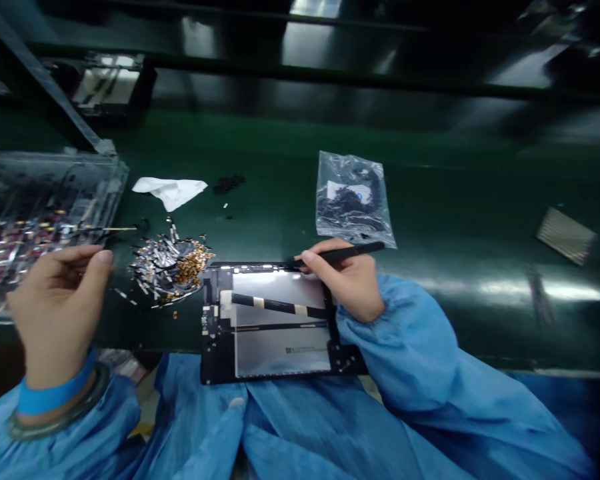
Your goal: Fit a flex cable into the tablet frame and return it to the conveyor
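Note:
My right hand (350,273) grips black tweezers (350,253), their tips at the upper edge of an opened tablet (280,357). The tablet lies flat at the bench's front edge, its silvery inside crossed by a dark flat cable (280,305). To the left, my left hand (63,293) hovers in front of a clear plastic tray (80,173), thumb and forefinger pinched together; anything between them is too small to make out. Between that hand and the tablet sits a pile of small flex cables (167,267), silvery, black and gold.
A clear bag of small dark parts (353,207) lies beyond my right hand. White paper (170,190) and a heap of tiny black pieces (229,183) lie behind the cable pile. A beige ridged block (566,235) sits far right. A metal post (45,80) rises at left.

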`<action>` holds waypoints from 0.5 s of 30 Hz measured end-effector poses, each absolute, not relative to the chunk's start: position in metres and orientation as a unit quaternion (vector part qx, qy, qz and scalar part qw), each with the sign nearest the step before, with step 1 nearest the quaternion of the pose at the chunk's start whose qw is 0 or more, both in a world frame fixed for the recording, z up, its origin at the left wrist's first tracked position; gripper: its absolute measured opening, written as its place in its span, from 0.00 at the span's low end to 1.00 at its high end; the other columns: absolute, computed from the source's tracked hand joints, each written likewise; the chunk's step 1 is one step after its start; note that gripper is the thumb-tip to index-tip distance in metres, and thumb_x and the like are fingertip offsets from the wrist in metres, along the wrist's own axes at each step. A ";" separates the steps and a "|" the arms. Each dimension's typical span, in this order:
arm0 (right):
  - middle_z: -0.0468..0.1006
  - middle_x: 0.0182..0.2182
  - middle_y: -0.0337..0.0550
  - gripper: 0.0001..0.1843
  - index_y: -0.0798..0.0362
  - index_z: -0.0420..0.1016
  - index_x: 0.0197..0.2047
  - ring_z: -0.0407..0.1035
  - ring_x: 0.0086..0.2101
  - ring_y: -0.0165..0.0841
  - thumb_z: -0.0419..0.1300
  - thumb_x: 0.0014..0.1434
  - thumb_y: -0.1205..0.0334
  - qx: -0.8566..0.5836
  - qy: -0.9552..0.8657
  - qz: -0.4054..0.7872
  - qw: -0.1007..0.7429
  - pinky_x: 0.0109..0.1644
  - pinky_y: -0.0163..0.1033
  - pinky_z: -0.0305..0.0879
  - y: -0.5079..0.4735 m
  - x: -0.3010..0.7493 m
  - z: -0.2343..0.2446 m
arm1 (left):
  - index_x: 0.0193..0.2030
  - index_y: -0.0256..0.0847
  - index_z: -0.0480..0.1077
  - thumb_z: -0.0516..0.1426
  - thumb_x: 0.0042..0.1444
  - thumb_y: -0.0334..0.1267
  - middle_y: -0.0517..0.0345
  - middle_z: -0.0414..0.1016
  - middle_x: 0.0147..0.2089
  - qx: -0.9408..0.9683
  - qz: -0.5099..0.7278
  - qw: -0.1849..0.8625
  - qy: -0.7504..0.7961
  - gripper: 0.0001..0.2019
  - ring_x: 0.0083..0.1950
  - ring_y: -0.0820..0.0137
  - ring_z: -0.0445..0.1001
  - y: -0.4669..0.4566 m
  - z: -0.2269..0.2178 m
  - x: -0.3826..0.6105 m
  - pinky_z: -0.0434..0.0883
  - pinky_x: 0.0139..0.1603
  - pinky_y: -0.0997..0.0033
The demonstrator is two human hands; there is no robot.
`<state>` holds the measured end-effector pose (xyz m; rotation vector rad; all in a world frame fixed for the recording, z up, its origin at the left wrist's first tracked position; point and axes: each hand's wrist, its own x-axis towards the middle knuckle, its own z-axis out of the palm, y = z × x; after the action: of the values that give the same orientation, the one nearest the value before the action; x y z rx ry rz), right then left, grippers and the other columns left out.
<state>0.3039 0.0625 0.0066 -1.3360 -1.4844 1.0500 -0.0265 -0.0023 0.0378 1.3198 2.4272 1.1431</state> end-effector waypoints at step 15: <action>0.80 0.25 0.42 0.17 0.53 0.77 0.29 0.76 0.26 0.34 0.67 0.50 0.46 -0.556 -0.576 0.432 0.416 0.30 0.38 0.74 0.063 0.304 0.011 | 0.46 0.34 0.74 0.45 0.66 0.41 0.39 0.76 0.47 0.565 0.009 -0.156 0.810 0.19 0.52 0.50 0.70 0.033 0.043 -0.046 0.62 0.49 0.49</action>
<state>0.3043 0.0632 0.0106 -1.3955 -1.4475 1.0842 -0.0456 0.0329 0.0431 1.9769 2.8334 0.0301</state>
